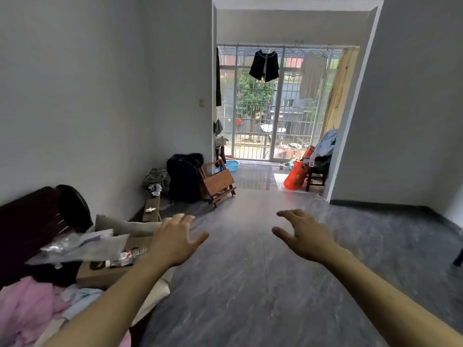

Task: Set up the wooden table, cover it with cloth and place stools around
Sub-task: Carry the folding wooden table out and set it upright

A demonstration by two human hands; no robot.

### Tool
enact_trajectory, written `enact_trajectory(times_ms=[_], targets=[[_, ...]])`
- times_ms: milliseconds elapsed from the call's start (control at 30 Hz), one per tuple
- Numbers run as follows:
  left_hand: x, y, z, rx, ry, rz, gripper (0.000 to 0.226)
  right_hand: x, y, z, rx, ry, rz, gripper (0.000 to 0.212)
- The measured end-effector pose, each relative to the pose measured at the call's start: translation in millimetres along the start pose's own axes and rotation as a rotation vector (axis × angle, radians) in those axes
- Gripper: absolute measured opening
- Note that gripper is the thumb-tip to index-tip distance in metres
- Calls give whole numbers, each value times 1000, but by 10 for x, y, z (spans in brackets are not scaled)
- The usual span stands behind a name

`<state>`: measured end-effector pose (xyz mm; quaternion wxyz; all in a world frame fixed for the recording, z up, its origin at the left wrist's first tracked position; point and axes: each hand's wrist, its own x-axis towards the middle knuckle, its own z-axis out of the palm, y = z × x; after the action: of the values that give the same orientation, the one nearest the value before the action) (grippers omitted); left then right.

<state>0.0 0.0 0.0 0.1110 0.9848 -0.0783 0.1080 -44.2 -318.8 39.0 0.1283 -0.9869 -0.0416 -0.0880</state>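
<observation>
A folded wooden table (218, 182) leans on the floor by the left side of the doorway, against a dark suitcase (182, 177). My left hand (175, 240) and my right hand (302, 235) are stretched out in front of me over the grey floor, fingers spread and relaxed, holding nothing. Both hands are well short of the table. I see no cloth for the table and no stools that I can tell as such.
A dark sofa (30, 221) piled with clothes, bags and a cardboard box (110, 266) fills the left. A low wooden bench (151, 209) stands by the wall. Beyond the doorway are a blue basin (232, 165), an orange bag (295, 175) and a chair (316, 177) with clothes.
</observation>
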Motion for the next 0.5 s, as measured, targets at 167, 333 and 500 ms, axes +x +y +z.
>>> enact_trajectory(times_ms=[167,333,500], targets=[[1042,298,179,3,-16,-6,79,948,415,7,65,-5,15,60],[1998,415,301,27,-17,-1,78,1829,768,-53,33,-3,11,59],[2840,344,493,13,3,-12,74,2657,1026,59,32,15,16,59]])
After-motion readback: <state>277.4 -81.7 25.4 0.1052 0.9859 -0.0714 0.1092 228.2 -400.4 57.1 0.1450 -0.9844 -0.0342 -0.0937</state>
